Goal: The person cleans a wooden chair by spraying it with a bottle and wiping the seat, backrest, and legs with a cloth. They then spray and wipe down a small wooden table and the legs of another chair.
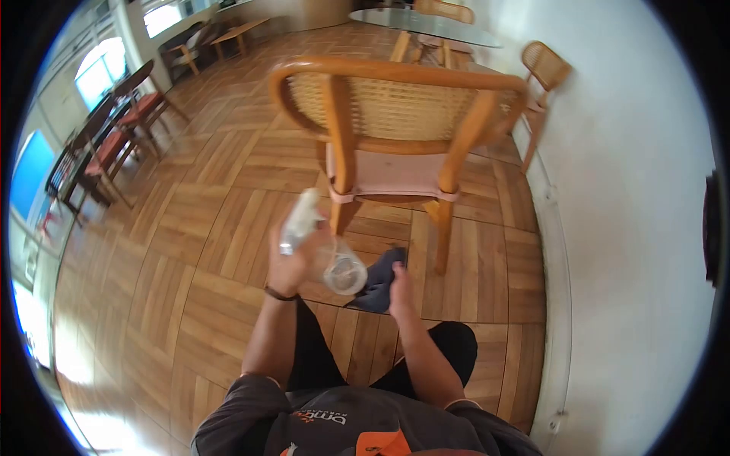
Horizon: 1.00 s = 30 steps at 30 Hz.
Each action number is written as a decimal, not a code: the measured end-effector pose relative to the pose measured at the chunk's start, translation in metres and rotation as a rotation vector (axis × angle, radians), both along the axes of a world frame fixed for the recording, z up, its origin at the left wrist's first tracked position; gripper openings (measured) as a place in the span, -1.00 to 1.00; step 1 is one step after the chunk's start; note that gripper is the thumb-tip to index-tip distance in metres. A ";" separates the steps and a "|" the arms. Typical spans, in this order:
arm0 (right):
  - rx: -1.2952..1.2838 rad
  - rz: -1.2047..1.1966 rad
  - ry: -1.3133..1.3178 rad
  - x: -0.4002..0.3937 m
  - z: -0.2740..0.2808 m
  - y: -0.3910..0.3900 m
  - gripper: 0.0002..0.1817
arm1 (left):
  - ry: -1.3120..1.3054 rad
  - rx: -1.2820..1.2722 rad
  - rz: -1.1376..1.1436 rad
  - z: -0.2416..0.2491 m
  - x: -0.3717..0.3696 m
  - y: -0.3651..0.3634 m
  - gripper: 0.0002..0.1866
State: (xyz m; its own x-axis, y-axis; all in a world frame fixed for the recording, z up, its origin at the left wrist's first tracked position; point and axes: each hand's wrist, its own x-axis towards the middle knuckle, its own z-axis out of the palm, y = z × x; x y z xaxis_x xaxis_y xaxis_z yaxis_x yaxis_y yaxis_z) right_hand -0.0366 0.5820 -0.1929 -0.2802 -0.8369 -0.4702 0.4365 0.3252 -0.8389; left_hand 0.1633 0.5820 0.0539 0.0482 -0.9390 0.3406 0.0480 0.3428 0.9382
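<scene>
My left hand is wrapped round a clear spray bottle with a white spray head, tilted so its round base faces me. In my right hand is a dark grey cloth, bunched and hanging to the left of the fingers, near the bottle's base. Just ahead of both hands stands a wooden chair, its woven cane back towards me and a pink cushion on its seat.
A glass-topped table stands at the back, with another cane chair by the white wall on the right. Dark chairs with red seats line the left side. The wooden parquet floor spreads between them.
</scene>
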 end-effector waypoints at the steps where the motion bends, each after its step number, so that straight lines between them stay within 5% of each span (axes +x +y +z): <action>1: -0.141 -0.041 -0.120 -0.010 0.023 0.003 -0.42 | 0.047 0.017 0.114 -0.018 0.033 0.001 -0.71; 5: -0.808 -0.131 -0.333 -0.052 0.147 0.014 -0.51 | 0.222 0.172 0.481 -0.100 0.154 0.013 -0.70; 11: -1.571 -0.428 0.017 -0.099 0.303 -0.023 -0.38 | -0.315 0.160 0.783 -0.298 0.260 0.027 -0.67; 14: -1.605 -0.689 0.515 -0.108 0.334 -0.084 -0.37 | -0.386 0.274 0.808 -0.373 0.272 0.045 -0.59; 17: -1.568 -0.707 1.652 -0.147 0.322 -0.119 -0.25 | -0.179 0.416 0.753 -0.412 0.271 0.057 -0.49; 20: -1.518 -0.550 1.710 -0.105 0.339 -0.135 -0.25 | -0.185 0.479 0.699 -0.437 0.276 0.070 -0.36; 21: -1.378 -0.674 2.031 -0.086 0.348 -0.131 -0.31 | -0.181 0.463 0.723 -0.460 0.277 0.070 -0.31; 25: -1.272 -0.658 2.112 -0.075 0.335 -0.179 -0.38 | -0.289 0.525 0.683 -0.484 0.285 0.075 -0.16; 30: -1.329 -0.823 2.133 -0.032 0.345 -0.191 -0.49 | -0.359 0.478 0.709 -0.468 0.269 0.082 -0.24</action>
State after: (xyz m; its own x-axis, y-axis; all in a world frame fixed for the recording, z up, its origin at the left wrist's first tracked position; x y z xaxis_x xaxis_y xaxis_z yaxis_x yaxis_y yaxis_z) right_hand -0.0681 0.3906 0.1522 0.3072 0.0768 0.9486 -0.9452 -0.0910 0.3135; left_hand 0.4326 0.6644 -0.4146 0.6312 -0.7750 0.0308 -0.3461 -0.2459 0.9054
